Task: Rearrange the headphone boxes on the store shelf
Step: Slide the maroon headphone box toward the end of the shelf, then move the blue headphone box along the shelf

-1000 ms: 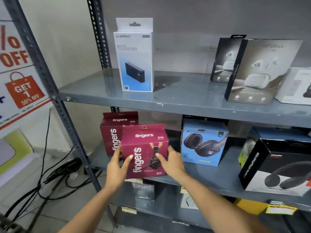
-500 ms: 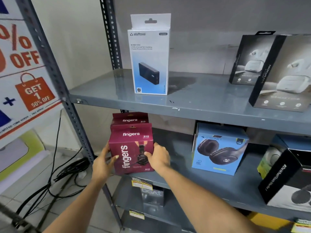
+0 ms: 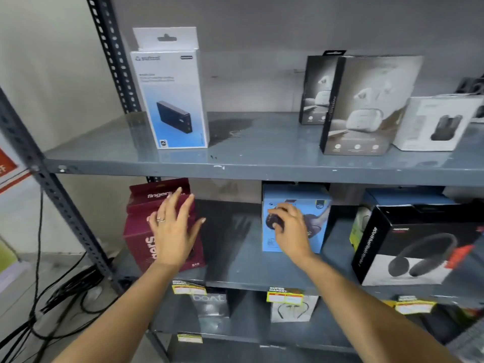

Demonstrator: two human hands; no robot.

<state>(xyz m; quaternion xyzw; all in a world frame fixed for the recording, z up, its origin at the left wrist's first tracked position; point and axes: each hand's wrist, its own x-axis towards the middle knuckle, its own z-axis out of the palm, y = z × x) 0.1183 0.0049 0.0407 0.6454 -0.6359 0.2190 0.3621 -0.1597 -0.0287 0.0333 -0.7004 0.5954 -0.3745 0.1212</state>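
Two maroon "fingers" headphone boxes stand at the left end of the middle shelf [image 3: 235,260], the front box [image 3: 140,239] right before the rear one [image 3: 154,191]. My left hand [image 3: 175,231] hovers open over the front box's face, fingers spread, holding nothing. A blue headphone box [image 3: 318,226] stands upright mid-shelf. My right hand [image 3: 289,230] lies on its front face with bent fingers; it does not wrap the box's sides. A black-and-white headphone box [image 3: 419,247] sits at the right.
The top shelf carries a white power-bank box [image 3: 170,100], two dark earbud boxes [image 3: 366,108] and a white box [image 3: 434,121]. Below are a "boat" box [image 3: 209,302] and a neckband box [image 3: 290,307]. A slotted steel post [image 3: 52,187] and floor cables [image 3: 52,297] are on the left.
Both hands have let go of the front maroon box, which now stands on the shelf before the other. My right hand moved right onto the blue box; my left hand opened.
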